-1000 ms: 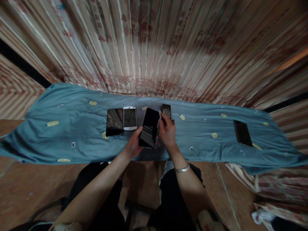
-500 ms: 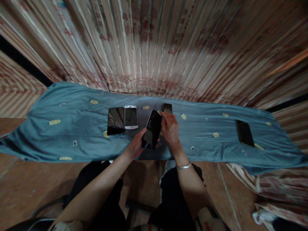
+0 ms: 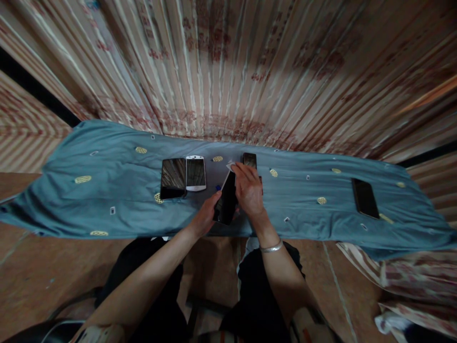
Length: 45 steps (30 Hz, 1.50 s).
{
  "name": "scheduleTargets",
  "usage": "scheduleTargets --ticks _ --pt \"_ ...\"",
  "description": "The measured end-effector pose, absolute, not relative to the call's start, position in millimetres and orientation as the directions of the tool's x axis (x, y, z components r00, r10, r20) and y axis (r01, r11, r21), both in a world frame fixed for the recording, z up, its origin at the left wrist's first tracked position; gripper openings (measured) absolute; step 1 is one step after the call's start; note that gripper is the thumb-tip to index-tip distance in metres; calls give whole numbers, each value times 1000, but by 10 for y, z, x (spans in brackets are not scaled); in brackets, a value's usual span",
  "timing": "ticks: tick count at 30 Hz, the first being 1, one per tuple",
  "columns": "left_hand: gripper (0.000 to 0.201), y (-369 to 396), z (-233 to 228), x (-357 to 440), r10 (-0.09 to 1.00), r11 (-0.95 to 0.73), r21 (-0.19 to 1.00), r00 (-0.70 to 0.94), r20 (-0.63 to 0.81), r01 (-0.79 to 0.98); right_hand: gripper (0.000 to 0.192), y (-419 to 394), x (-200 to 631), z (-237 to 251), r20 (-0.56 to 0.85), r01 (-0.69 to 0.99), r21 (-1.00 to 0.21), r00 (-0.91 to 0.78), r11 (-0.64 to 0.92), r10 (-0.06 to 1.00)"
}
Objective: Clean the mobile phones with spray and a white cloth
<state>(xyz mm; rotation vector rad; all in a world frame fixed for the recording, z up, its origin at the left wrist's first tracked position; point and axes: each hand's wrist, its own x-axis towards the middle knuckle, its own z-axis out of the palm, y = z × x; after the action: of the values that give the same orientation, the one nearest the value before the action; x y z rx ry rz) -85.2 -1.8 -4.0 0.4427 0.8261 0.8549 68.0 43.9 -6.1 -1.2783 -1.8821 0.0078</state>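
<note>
My left hand (image 3: 207,213) grips a black smartphone (image 3: 224,205) by its left side, tilted above the cloth. My right hand (image 3: 250,189) is closed over the phone's upper right part. From its fingertips pokes a small whitish piece like a wipe (image 3: 230,165), touching the phone's top edge; the exact material cannot be made out. Behind my right hand lies a small dark phone (image 3: 249,160), partly covered. To the left, a white-framed phone (image 3: 196,174) rests beside a larger black device (image 3: 173,178). A small blue thing (image 3: 218,188) shows near my left thumb.
A blue-green cloth (image 3: 82,205) with yellow patterns covers the long narrow table. Another black phone (image 3: 364,198) lies far to the right. Striped curtains (image 3: 228,85) hang close behind the table. My knees are below its front edge.
The phone has turned more on edge in my left hand. My right hand has shifted slightly left and down over it, and the whitish piece now shows more at its top.
</note>
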Motion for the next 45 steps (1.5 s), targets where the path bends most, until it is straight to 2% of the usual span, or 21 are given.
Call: scheduleTargets --ticks 6,11,22,27,32,38,45 --pt "44 -25 14 -828 817 576 647 370 -442 -499 40 347 612 22 630 783 -335 -228 525 742" --pt "44 -16 119 -789 844 536 590 354 -404 -604 41 250 585 28 586 766 -312 -310 561 749" --pt "57 25 109 -844 789 606 488 394 -472 -628 38 -5 464 -6 558 714 -251 -445 653 701" --pt "55 51 67 -901 756 640 407 437 -488 -652 35 -89 401 25 563 689 -230 -482 687 671" --pt "58 86 80 -931 743 626 269 456 -490 -732 35 -147 351 50 540 657 -272 -501 703 676" --pt "66 114 121 -1003 744 627 327 419 -520 -707 36 -208 330 76 506 595 -386 -502 704 702" --pt "75 160 210 -1059 747 613 361 367 -555 -702 34 -231 338 51 518 551 -407 -518 729 681"
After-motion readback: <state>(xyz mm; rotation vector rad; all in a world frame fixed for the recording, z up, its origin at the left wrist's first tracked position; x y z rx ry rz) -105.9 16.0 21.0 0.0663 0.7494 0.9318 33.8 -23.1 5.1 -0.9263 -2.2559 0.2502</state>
